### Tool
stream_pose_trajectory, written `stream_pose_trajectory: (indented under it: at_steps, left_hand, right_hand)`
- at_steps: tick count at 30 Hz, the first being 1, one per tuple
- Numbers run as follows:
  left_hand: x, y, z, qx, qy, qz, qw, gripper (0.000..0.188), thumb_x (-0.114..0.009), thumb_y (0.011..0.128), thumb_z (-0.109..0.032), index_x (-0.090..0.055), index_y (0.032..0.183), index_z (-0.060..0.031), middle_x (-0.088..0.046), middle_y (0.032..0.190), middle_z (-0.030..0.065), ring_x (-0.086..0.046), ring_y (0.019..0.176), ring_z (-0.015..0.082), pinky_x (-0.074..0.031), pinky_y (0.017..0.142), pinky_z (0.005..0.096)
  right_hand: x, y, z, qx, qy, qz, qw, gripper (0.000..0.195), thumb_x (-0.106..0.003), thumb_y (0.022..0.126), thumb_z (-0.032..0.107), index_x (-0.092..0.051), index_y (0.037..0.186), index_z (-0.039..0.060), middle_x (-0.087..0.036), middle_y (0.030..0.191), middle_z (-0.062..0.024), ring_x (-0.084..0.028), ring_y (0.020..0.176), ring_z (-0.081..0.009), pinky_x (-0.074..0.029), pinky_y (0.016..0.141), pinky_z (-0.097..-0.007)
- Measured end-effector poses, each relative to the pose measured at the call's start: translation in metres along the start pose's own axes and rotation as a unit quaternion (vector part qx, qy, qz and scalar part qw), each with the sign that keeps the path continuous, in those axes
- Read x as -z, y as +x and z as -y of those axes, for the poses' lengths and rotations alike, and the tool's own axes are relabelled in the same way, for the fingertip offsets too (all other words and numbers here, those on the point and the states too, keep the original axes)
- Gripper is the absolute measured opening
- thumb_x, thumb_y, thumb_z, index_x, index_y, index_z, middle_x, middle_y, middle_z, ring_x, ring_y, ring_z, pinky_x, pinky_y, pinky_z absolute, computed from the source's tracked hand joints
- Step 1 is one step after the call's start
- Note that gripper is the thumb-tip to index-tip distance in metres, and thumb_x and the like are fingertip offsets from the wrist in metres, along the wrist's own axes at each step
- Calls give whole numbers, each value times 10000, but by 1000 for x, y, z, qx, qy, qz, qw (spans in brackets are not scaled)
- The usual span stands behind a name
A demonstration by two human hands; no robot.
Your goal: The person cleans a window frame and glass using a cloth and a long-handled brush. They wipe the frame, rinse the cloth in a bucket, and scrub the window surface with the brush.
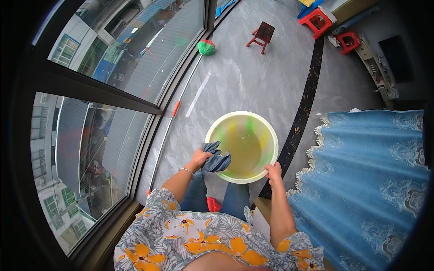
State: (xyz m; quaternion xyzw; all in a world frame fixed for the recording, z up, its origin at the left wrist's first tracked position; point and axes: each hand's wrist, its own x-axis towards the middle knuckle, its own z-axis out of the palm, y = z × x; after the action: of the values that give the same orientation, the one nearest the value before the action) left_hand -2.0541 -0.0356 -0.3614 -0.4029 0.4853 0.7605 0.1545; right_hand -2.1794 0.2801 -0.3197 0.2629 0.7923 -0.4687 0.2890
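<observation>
A round pale plastic basin (245,149), stained green and yellow inside, is in front of my legs with murky water in its bottom. My left hand (200,158) grips a crumpled blue-grey cloth (217,161) at the basin's left rim. Whether those fingers also hold the rim is hidden by the cloth. On the near right side, my right hand (274,172) clasps the basin's rim, thumb on top.
A long-handled duster (206,48) lies along the window frame (135,169) at left. Farther off stand a small dark red wooden stool (263,34) and red plastic stools (317,22). A blue curtain (359,176) hangs at right, beside a black floor strip (301,118).
</observation>
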Motion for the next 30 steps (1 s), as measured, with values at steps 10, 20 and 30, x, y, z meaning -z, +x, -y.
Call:
stream_pose_trajectory:
  at_steps: [10, 20, 30]
  left_hand:
    - [-103, 174, 33, 68, -159, -129, 976, 456, -607, 687, -34, -562, 1136, 28, -639, 1018, 98, -625, 872, 188, -504, 772, 306]
    - [-199, 225, 87, 146, -200, -211, 946, 458, -628, 672, -79, -534, 1092, 78, -622, 965, 143, -610, 860, 208, -498, 760, 323]
    - [-215, 161, 92, 172, -356, -146, 907, 366, -626, 639, -39, -614, 1001, 5, -647, 895, 98, -615, 859, 194, -483, 763, 328]
  right_hand:
    - [-15, 275, 69, 21, -201, 107, 973, 356, -610, 644, 49, -512, 982, -7, -601, 872, -118, -615, 710, -221, -511, 535, -336]
    - [22, 440, 51, 101, -328, 137, 929, 296, -546, 628, 45, -475, 915, 29, -538, 753, -88, -515, 542, -187, -375, 405, -295]
    - [59, 473, 22, 13, -486, 81, 870, 630, -669, 653, 103, -402, 1199, -62, -545, 1155, -225, -561, 1018, -365, -433, 898, -410]
